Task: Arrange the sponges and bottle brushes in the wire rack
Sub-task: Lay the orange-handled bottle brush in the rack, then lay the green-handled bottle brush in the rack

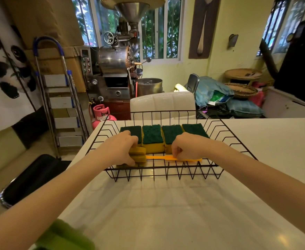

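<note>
Both hands (120, 147) (187, 146) partly hide the bottle brush (159, 157) inside the wire rack (166, 173).

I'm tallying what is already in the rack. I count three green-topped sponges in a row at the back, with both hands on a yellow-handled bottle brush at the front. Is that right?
Not quite: the head view shows four green-topped sponges in the back row of the wire rack, not three. The rest holds: the left hand and right hand are on the yellow-handled bottle brush at the front.
</note>
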